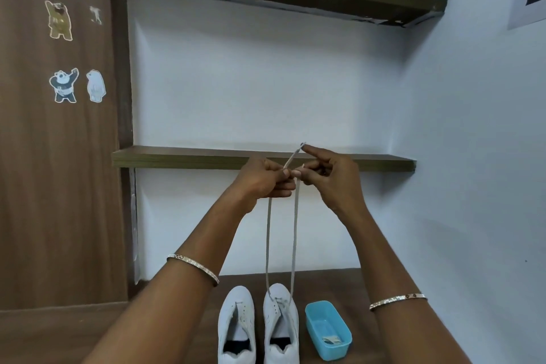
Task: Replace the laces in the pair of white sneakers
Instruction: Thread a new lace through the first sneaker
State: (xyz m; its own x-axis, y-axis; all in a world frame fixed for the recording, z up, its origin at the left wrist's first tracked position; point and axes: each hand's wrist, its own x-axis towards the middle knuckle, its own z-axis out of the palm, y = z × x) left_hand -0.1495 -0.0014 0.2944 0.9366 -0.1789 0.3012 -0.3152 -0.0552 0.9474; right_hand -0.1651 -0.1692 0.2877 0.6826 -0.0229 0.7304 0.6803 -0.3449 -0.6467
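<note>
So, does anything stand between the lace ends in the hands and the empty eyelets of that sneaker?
Nothing visible does. The left hand and right hand pinch the grey flat lace above the white laced sneaker; the blue plastic tub sits off to its side.

White sneakers (258,325), grey lace (294,230), blue tub (328,331), brown table (59,331).

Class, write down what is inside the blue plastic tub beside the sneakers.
Inside the rectangular blue plastic tub, a small pale folded item lies near the front end, too small to identify. The front wall hides the floor just behind it.
</note>
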